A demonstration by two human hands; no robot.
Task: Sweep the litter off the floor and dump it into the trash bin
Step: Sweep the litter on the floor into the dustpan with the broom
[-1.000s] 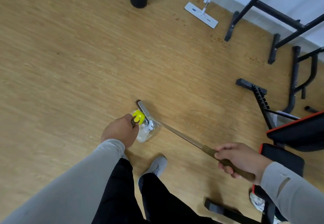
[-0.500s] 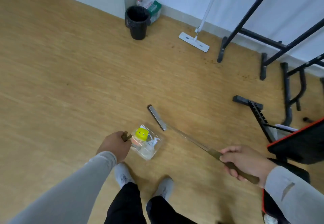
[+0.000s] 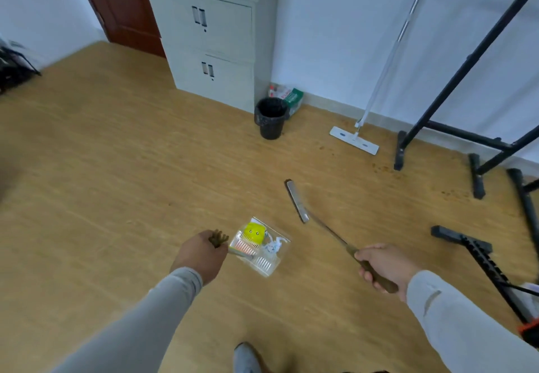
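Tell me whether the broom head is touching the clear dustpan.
Apart. The head view shows bare floor between the broom head and the clear dustpan that the left hand holds.

Two hands are seen: the left hand (image 3: 201, 256) and the right hand (image 3: 385, 266). One clear dustpan (image 3: 261, 248) is held by the left, one broom (image 3: 297, 201) by the right. Beyond them one black trash bin (image 3: 270, 117) and one flat mop (image 3: 354, 140) are counted.
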